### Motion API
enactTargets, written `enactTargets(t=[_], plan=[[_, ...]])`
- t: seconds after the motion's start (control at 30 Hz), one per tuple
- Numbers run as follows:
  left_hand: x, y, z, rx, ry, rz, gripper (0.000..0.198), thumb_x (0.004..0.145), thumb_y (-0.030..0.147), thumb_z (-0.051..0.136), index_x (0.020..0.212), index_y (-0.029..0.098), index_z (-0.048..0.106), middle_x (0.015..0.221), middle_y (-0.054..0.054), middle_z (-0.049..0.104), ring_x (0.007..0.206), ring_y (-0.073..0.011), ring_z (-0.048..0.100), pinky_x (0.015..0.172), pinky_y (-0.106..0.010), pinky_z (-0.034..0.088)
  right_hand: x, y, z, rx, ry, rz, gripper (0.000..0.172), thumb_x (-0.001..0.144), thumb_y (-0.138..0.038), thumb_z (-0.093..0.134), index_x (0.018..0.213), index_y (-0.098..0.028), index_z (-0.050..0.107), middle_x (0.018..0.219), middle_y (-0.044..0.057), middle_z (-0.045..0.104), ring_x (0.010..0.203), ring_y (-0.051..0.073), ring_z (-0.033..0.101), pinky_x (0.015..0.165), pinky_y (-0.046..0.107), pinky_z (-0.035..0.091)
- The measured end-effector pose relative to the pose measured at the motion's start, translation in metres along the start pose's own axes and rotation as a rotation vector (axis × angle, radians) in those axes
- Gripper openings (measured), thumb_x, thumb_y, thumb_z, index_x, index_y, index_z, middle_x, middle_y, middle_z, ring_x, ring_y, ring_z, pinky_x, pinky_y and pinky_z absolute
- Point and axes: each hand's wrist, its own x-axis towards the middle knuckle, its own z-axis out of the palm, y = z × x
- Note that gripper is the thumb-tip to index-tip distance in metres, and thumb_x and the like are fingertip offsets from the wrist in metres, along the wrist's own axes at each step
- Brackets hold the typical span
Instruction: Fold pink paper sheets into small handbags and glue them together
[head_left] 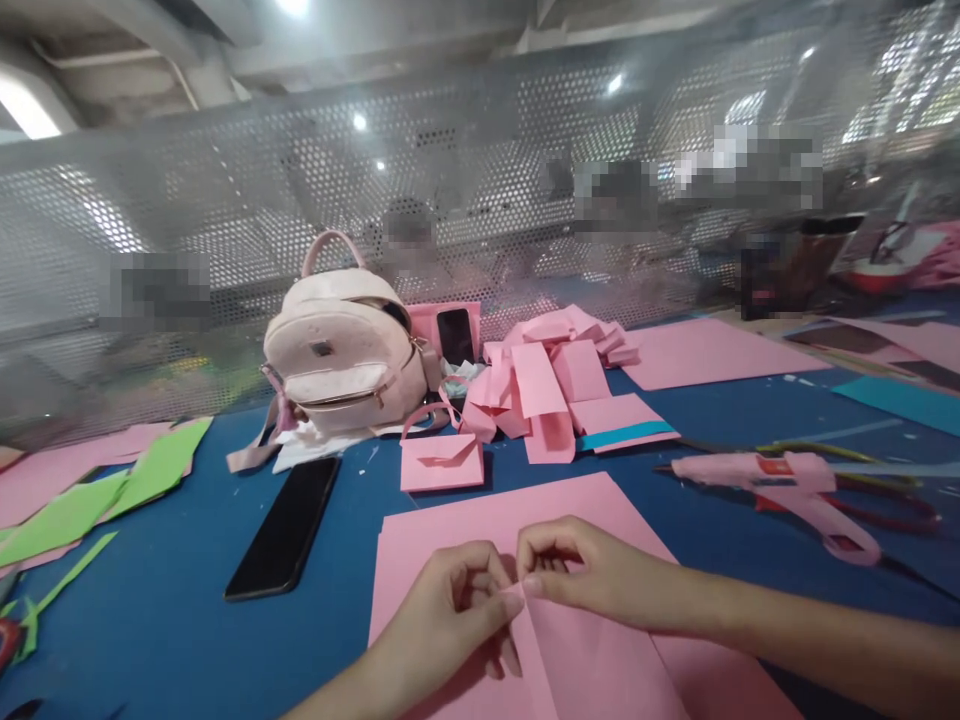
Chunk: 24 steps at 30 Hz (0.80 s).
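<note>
My left hand (469, 610) and my right hand (574, 570) meet at the front middle of the table, thumbs and fingers pinching the edge of a pink paper sheet (607, 660). A narrow folded strip runs along that sheet between the hands. More pink sheets (435, 515) lie flat beneath it. Just beyond them stands a small folded pink paper bag (442, 464) with a looped handle. Right of the hands lies a pink glue gun (780, 485), its nozzle toward the left.
A black phone (285, 530) lies at left. Behind it are a pale pink backpack (337, 345) and a heap of folded pink paper pieces (555, 375). Green paper (157, 470) lies far left, blue paper (900, 400) far right. A perforated metal screen (247, 190) borders the blue table.
</note>
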Motion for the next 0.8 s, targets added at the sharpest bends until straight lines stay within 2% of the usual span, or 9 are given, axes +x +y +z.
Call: enactTargets(t=[0.2,0.37,0.6,0.8], plan=[[0.001,0.0,0.0,0.005,0.022,-0.04,0.047,0.074,0.057,0.074,0.07,0.017,0.052,0.047,0.003,0.055,0.042,-0.0108,0.059,0.043,-0.018,0.044,0.0,-0.003,0.0,-0.033,0.005,0.036,0.006,0.079,-0.016,0.057,0.073,-0.017,0.057,0.069,-0.004,0.049,0.068,0.012,0.041,0.061,0.023,0.032],[0.0,0.0,0.0,0.018,0.027,-0.044,0.046,0.074,0.056,0.074,0.068,0.016,0.053,0.048,0.002,0.056,0.044,-0.0107,0.059,0.045,-0.019,0.045,-0.002,-0.002,0.002,-0.077,0.015,0.047,0.007,0.078,-0.015,0.056,0.071,-0.017,0.055,0.068,-0.004,0.048,0.067,0.012,0.041,0.06,0.023,0.033],[0.0,-0.002,-0.004,-0.023,0.037,-0.014,0.043,0.077,0.053,0.074,0.07,0.016,0.052,0.048,0.003,0.057,0.044,-0.0121,0.063,0.043,-0.018,0.048,0.0,-0.001,0.0,-0.062,0.056,0.023,0.016,0.084,-0.024,0.057,0.071,-0.017,0.052,0.066,-0.005,0.043,0.065,0.012,0.038,0.059,0.023,0.031],[0.001,-0.003,-0.011,-0.075,0.075,-0.015,0.047,0.072,0.054,0.078,0.068,0.017,0.05,0.049,0.001,0.06,0.044,-0.0143,0.065,0.044,-0.022,0.055,0.004,0.011,-0.007,-0.033,0.127,0.146,0.021,0.087,-0.034,0.059,0.074,-0.019,0.051,0.057,-0.008,0.036,0.053,0.01,0.028,0.049,0.023,0.019]])
